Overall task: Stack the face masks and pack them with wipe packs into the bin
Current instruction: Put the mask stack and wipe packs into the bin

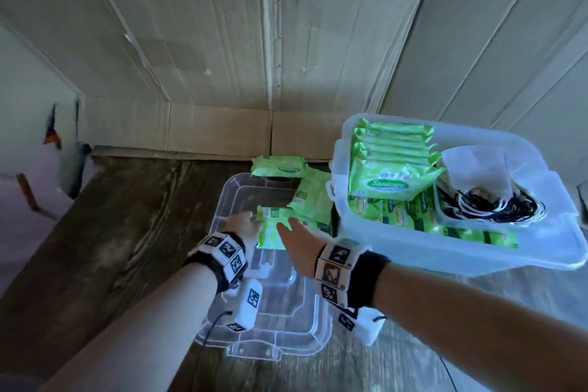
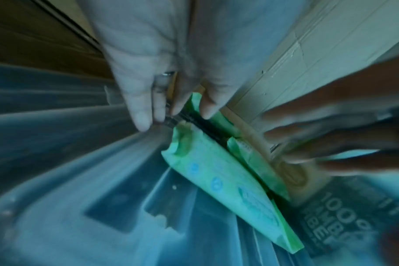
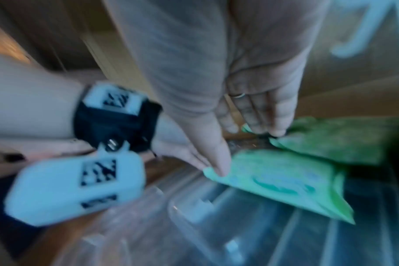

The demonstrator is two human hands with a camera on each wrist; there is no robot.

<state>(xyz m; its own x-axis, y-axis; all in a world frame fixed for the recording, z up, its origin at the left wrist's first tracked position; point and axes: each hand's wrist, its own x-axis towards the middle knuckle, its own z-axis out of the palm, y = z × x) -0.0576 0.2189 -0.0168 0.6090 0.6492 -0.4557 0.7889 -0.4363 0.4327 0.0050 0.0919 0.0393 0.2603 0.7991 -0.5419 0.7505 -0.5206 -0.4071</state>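
Note:
A green wipe pack (image 1: 273, 227) (image 2: 219, 181) (image 3: 278, 180) lies on a clear bin lid (image 1: 270, 315). My left hand (image 1: 243, 223) (image 2: 153, 109) has straight fingers at the pack's left end. My right hand (image 1: 294, 237) (image 3: 246, 122) hovers flat over its right side, the thumb tip touching a corner. Two more green packs (image 1: 313, 200) lie behind it on the lid. The clear bin (image 1: 461, 259) at the right holds several upright wipe packs (image 1: 394, 169) and a plastic bag of face masks (image 1: 486, 194) with black and white ear loops.
The lid and bin rest on a dark wood-grain table (image 1: 121, 232). Cardboard panels (image 1: 222, 134) wall the back and sides. The bin's near end overhangs toward my right arm. Both wrist views are blurred by motion.

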